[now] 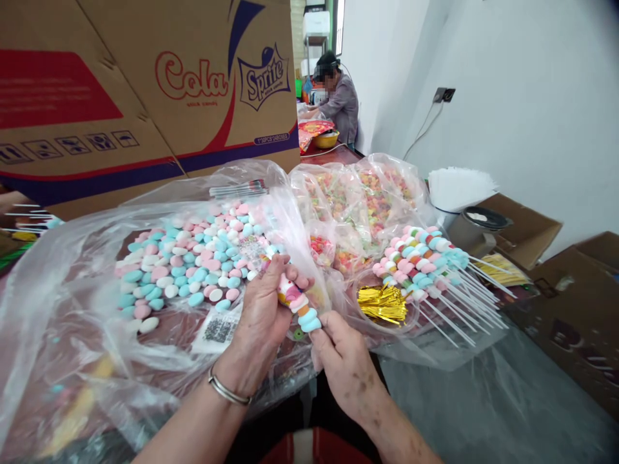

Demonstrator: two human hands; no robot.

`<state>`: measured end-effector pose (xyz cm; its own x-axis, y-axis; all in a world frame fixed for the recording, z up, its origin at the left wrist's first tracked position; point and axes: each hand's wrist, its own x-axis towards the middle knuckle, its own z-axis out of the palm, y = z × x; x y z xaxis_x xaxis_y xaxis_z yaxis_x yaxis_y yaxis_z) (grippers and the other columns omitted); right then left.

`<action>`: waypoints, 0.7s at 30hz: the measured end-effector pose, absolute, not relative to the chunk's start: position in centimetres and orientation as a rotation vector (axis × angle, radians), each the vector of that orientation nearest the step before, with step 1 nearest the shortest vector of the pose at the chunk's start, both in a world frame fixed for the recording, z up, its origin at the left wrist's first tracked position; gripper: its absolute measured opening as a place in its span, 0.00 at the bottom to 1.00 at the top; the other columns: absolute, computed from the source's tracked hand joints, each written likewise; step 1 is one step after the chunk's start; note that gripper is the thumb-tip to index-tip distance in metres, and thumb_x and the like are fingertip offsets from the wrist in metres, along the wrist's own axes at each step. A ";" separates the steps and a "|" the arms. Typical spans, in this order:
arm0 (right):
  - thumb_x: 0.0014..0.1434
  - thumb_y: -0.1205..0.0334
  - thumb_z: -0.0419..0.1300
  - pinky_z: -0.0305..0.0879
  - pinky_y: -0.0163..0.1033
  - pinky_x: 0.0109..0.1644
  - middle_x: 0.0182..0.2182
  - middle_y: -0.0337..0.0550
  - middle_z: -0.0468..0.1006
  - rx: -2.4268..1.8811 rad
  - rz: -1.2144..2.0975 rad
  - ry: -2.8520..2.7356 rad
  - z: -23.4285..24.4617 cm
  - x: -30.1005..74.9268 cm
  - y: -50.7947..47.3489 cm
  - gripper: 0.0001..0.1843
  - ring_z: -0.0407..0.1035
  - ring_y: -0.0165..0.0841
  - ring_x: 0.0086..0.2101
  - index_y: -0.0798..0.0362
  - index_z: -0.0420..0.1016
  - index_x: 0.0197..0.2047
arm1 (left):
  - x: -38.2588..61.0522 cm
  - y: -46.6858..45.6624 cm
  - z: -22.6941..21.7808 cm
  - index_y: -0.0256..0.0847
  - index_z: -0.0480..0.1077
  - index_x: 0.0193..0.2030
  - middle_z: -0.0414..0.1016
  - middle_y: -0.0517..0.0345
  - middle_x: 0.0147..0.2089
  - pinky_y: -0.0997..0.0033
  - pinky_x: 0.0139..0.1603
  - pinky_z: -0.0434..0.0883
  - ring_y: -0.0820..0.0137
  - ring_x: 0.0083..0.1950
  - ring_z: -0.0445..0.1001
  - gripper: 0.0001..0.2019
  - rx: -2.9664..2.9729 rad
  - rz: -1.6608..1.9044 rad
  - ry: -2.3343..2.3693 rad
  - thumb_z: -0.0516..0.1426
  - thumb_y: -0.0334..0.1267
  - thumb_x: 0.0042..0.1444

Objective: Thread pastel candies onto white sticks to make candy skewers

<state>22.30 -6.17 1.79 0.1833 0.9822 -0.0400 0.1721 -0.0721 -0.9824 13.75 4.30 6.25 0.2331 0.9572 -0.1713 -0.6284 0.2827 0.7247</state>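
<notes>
My left hand (pixel 264 309) is closed around a candy skewer (pixel 297 301) threaded with pink, white, orange and blue sweets. My right hand (pixel 341 357) pinches the skewer's lower end by the blue candies. Just beyond my left hand lies an open plastic bag of pink, blue and white heart candies (pixel 184 264). To the right a pile of finished candy skewers (pixel 425 264) lies with its white sticks pointing right. A bundle of gold twist ties (pixel 383 303) sits in a clear dish beside my right hand.
A big Cola/Sprite cardboard box (pixel 145 84) stands at the back left. Bags of small coloured candies (pixel 353 200) lie behind the skewers. At the right are a round tin (pixel 476 225), white sheets (pixel 459 187) and brown cartons (pixel 575 309). Another person (pixel 338 96) works at the far end.
</notes>
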 end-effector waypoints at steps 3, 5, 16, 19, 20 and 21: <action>0.64 0.57 0.50 0.53 0.29 0.25 0.16 0.29 0.63 -1.314 1.278 -1.025 1.9 22.4 -5.9 0.11 0.56 0.24 0.18 0.50 0.61 0.30 | 13.8 4.0 5.9 0.35 0.71 0.32 0.68 0.67 0.22 0.73 0.28 0.74 0.75 0.22 0.70 0.14 0.601 1.175 0.688 0.69 0.41 0.47; 0.64 0.57 0.49 0.52 0.29 0.23 0.15 0.28 0.63 -1.269 1.362 -0.976 1.8 22.4 -5.8 0.10 0.53 0.24 0.17 0.50 0.62 0.32 | 13.8 3.9 5.8 0.35 0.71 0.32 0.68 0.66 0.22 0.75 0.26 0.73 0.75 0.22 0.70 0.13 0.618 1.174 0.706 0.68 0.40 0.48; 0.63 0.72 0.47 0.48 0.34 0.23 0.16 0.40 0.71 -1.636 -0.149 -1.615 -0.2 21.6 -5.8 0.16 0.63 0.28 0.16 0.56 0.73 0.31 | 13.4 4.6 5.2 0.35 0.69 0.31 0.68 0.63 0.23 0.75 0.25 0.72 0.74 0.23 0.72 0.09 0.527 1.161 0.731 0.62 0.37 0.56; 0.62 0.69 0.47 0.46 0.34 0.23 0.16 0.38 0.69 -1.697 0.129 -1.602 0.3 21.8 -5.8 0.14 0.61 0.28 0.17 0.54 0.71 0.30 | 13.3 4.6 4.9 0.35 0.70 0.34 0.70 0.61 0.24 0.73 0.30 0.74 0.72 0.26 0.75 0.09 0.504 1.237 0.746 0.59 0.39 0.60; 0.62 0.67 0.47 0.47 0.34 0.23 0.17 0.37 0.69 -1.684 0.298 -1.571 0.6 21.9 -5.8 0.12 0.61 0.28 0.18 0.54 0.70 0.31 | 13.3 4.7 4.8 0.35 0.71 0.35 0.71 0.61 0.25 0.72 0.32 0.75 0.71 0.27 0.75 0.09 0.499 1.253 0.748 0.58 0.40 0.61; 0.63 0.65 0.48 0.48 0.33 0.24 0.18 0.35 0.68 -1.653 0.492 -1.518 0.9 22.0 -5.9 0.11 0.61 0.28 0.19 0.53 0.68 0.31 | 13.2 4.7 4.8 0.35 0.71 0.37 0.72 0.60 0.25 0.71 0.33 0.75 0.70 0.28 0.76 0.10 0.500 1.258 0.743 0.57 0.41 0.62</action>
